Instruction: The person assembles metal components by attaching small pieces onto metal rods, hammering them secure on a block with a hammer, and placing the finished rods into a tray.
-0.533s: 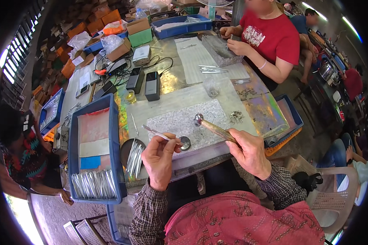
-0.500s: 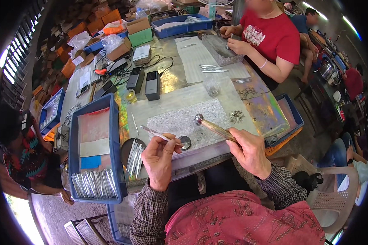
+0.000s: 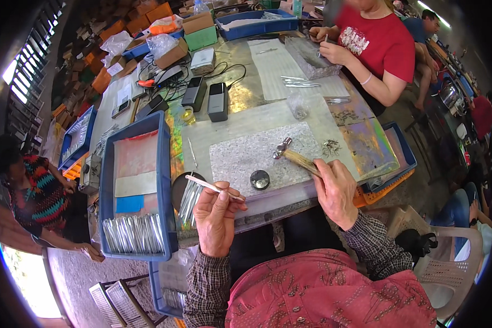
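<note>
My left hand pinches a slim, pale stick-like piece between thumb and fingers, its tip pointing up and left. My right hand is closed round the wooden handle of a small hammer, whose shiny metal head hangs over a speckled stone slab. Between the hands, a round dark metal disc lies at the slab's front edge. Beside my left hand, several slim silvery rods rest on a dark round dish, and one thin rod lies apart beyond them.
A blue tray of silvery rods stands at the left. Small metal bits and a clear bag lie past the hammer. Black boxy devices with cables stand farther back. A co-worker in a red shirt works across the table.
The hammer head has turned from end-on to sideways. My left hand and its piece have come away from the disc, which now shows fully. The whole view has shifted a little.
</note>
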{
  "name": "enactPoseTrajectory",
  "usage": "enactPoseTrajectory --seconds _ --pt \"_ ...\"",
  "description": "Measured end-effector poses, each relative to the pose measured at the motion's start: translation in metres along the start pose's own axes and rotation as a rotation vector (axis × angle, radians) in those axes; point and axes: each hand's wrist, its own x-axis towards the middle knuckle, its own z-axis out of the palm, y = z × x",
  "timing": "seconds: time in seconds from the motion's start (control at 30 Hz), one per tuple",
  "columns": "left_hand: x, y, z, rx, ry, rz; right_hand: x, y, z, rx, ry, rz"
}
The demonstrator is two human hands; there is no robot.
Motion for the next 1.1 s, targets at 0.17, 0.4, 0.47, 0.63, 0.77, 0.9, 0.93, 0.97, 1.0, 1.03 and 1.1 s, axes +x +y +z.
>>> enactPoseTrajectory --seconds 0.17,0.4,0.47,0.63,0.77,0.9,0.93,0.97,1.0,1.03,1.1 --pt "-0.004 0.0 -0.007 -0.054 -0.006 -0.007 -0.003 -0.003 0.006 0.001 -0.035 0.038" --pt "-0.008 0.002 -0.012 -0.063 -0.019 0.006 -0.006 -0.005 0.008 0.09 -0.084 0.096" --pt "-0.009 0.002 -0.012 -0.067 0.002 -0.006 -0.007 -0.004 0.008 0.094 -0.111 0.106" --pt "-0.01 0.005 -0.015 -0.097 0.003 -0.007 -0.007 -0.006 0.009 0.126 -0.115 0.118" --pt "-0.012 0.005 -0.018 -0.16 -0.037 0.002 -0.008 -0.008 0.008 0.146 -0.135 0.137" --pt "-0.015 0.004 -0.022 -0.206 -0.051 0.001 -0.008 -0.01 0.006 0.141 -0.143 0.138" --pt "-0.016 0.004 -0.024 -0.228 -0.059 -0.001 -0.007 -0.01 0.007 0.14 -0.147 0.14" --pt "-0.016 0.004 -0.025 -0.25 -0.067 -0.002 -0.007 -0.01 0.007 0.138 -0.151 0.142" --pt "-0.017 0.004 -0.025 -0.248 -0.064 0.0 -0.007 -0.01 0.008 0.142 -0.152 0.14" --pt "-0.017 0.005 -0.025 -0.269 -0.079 0.007 -0.007 -0.01 0.007 0.129 -0.157 0.141" --pt "-0.017 0.006 -0.025 -0.291 -0.094 0.015 -0.006 -0.011 0.005 0.116 -0.162 0.142"
